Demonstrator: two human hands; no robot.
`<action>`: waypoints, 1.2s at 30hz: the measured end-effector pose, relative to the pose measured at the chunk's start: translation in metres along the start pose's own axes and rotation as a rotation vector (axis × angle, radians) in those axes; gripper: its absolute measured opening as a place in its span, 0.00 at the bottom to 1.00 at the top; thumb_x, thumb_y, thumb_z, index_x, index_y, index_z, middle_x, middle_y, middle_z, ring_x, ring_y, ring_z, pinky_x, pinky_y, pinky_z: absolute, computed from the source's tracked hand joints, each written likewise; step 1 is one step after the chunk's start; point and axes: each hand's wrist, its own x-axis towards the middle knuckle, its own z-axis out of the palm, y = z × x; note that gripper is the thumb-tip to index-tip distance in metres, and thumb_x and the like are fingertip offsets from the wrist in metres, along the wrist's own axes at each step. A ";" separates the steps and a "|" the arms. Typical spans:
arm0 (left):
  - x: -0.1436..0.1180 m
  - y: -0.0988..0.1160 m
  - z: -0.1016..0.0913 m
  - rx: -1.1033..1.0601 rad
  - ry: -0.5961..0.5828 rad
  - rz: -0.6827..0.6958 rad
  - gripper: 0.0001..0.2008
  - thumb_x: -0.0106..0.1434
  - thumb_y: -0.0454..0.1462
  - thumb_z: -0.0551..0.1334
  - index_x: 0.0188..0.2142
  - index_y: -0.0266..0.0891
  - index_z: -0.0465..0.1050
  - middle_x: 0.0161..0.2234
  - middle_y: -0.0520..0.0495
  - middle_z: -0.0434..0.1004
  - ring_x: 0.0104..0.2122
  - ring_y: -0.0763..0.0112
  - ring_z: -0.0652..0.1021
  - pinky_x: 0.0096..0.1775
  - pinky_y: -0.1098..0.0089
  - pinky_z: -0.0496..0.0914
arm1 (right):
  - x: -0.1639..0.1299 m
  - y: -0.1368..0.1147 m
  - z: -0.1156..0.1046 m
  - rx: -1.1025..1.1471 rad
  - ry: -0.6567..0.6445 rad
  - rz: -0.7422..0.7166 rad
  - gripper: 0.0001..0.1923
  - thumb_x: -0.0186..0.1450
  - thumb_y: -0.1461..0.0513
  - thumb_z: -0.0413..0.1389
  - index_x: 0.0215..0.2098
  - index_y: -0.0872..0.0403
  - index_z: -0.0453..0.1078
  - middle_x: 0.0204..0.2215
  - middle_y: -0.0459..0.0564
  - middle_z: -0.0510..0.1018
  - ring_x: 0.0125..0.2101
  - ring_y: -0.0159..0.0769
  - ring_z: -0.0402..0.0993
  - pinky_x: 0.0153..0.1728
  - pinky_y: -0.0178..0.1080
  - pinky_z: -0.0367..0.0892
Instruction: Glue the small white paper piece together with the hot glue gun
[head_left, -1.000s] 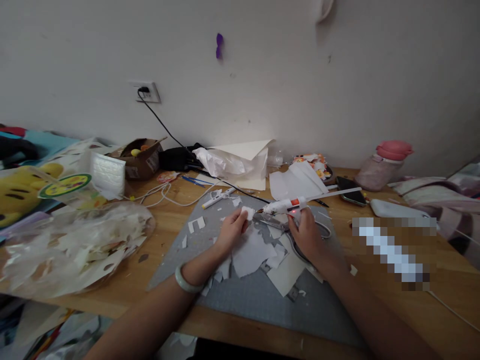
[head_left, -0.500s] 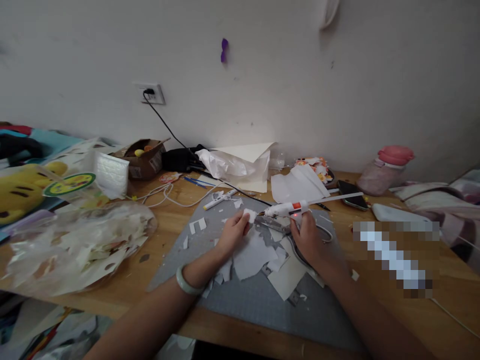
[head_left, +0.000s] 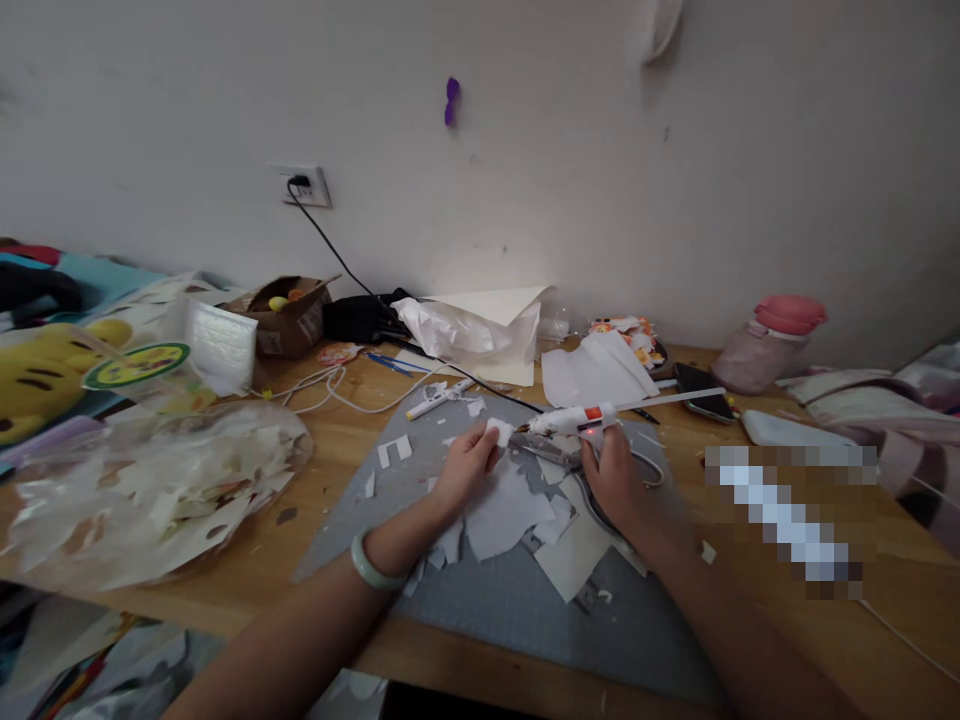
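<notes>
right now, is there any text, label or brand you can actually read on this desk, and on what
None can be read.
Green and yellow round label on the clear packet at the left: print blurred.
Cardboard box: a pale sticker, too small.
Glue gun in the right hand: red mark only, no letters legible.
Pixelated patch: unreadable.

Over the last second the glue gun in the right hand has edged its nozzle up against the small white piece pinched by the left hand.
</notes>
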 end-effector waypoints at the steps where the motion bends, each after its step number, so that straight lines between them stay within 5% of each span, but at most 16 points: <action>1: 0.000 0.000 0.000 -0.001 -0.002 -0.003 0.19 0.57 0.52 0.51 0.19 0.41 0.57 0.15 0.57 0.56 0.17 0.76 0.57 0.22 0.73 0.52 | 0.000 0.000 0.000 0.003 -0.003 0.007 0.07 0.63 0.59 0.45 0.37 0.52 0.60 0.33 0.55 0.70 0.39 0.47 0.69 0.40 0.50 0.67; 36: -0.001 0.001 0.001 -0.013 0.002 -0.001 0.19 0.57 0.51 0.50 0.18 0.41 0.57 0.14 0.57 0.55 0.18 0.75 0.58 0.22 0.72 0.53 | 0.001 -0.001 -0.002 -0.041 -0.006 -0.019 0.04 0.63 0.59 0.44 0.35 0.51 0.57 0.32 0.54 0.69 0.36 0.45 0.69 0.38 0.49 0.68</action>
